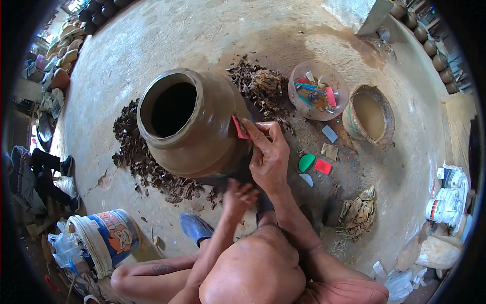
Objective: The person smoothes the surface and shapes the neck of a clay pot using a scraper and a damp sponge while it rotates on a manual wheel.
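Observation:
A large wet brown clay pot (217,121) with a wide dark mouth stands in front of me, its opening facing up and to the left. My right hand (272,161) pinches a small flat red scraper (238,127) between thumb and fingers, its edge against the pot's right shoulder. Below the pot's near side is my left hand (240,198), slightly blurred, fingers apart and holding nothing. Whether it touches the pot's lower wall I cannot tell.
Dark clay shavings (147,172) ring the pot. On the right are a clear bowl (293,96) of scrapers, a pot of murky water (372,114), loose scrapers including a green one (306,162), and a crumpled cloth (357,215). A painted bucket (114,235) stands left, near another person's legs (48,169).

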A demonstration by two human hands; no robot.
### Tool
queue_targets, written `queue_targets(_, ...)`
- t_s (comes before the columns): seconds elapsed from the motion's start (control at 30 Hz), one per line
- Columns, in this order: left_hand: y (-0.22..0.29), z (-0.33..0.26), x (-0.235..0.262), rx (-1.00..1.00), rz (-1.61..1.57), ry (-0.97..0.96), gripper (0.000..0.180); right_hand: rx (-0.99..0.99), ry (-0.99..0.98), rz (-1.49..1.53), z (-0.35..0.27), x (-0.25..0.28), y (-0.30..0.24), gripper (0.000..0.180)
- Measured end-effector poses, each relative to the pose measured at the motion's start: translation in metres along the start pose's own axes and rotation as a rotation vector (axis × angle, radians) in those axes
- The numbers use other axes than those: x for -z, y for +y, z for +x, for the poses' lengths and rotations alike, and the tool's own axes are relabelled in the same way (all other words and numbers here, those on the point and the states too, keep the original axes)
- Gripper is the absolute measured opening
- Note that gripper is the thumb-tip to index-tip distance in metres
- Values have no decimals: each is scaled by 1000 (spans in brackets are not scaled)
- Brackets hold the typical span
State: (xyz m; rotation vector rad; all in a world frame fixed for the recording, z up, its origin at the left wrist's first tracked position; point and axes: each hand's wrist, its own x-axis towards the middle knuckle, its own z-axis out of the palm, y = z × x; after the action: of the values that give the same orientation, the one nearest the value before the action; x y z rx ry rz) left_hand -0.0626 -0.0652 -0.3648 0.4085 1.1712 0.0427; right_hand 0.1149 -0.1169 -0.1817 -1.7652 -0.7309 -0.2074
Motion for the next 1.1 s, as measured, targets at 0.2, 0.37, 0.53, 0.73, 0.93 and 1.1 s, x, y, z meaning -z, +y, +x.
queue_targets(0.2, 169, 55, 132, -796, 206, 65, 70, 71, -34, 95, 3, -24, -28, 81)
queue_targets(0.37, 37, -3, -34, -341, 39, 451, 71, 66, -6, -92, 6, 7, 7, 76)
queue_targets(0.53, 67, 29, 36, -382, -118, 141, 54, 83, -55, -62, 9, 3, -17, 72)
queue_targets(0.73, 130, 46, 69, -1009, 161, 262, 54, 106, -93, -35, 9, -5, -29, 76)
queue_targets(0.93, 4, 14, 20, -221, 36, -128, 86, 124, -96, -48, 15, 1, -29, 76)
queue_targets(1.1, 134, 31, 72, -541, 76, 38, 60, 174, -129, -96, 18, 4, -26, 77)
